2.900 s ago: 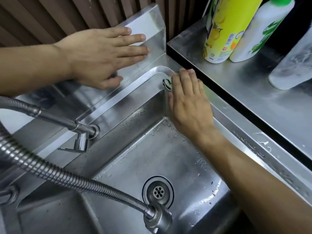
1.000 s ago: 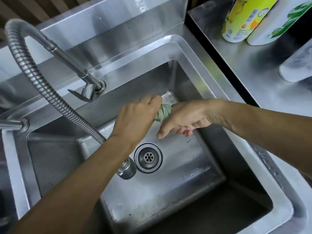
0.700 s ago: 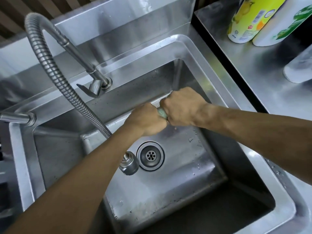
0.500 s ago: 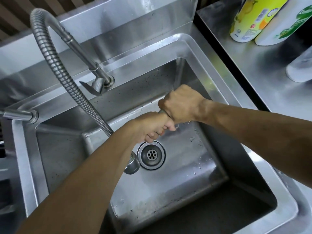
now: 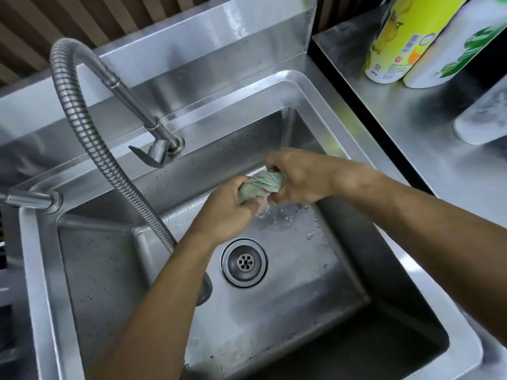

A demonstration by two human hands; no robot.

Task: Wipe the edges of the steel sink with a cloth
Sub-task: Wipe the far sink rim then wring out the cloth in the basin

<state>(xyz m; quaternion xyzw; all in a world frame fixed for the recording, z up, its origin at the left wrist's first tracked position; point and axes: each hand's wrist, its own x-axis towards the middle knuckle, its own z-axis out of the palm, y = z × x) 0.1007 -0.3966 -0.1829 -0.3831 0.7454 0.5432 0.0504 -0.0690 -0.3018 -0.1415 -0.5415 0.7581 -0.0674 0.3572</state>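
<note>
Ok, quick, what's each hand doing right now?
Left hand: grips the green cloth, wringing it.
Right hand: grips the cloth's other end.

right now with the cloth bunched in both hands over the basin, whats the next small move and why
Probably one more twist. Both the left hand and right hand grip the cloth, and water drips from it onto the sink floor, so it looks too wet to wipe the edges yet.
</note>
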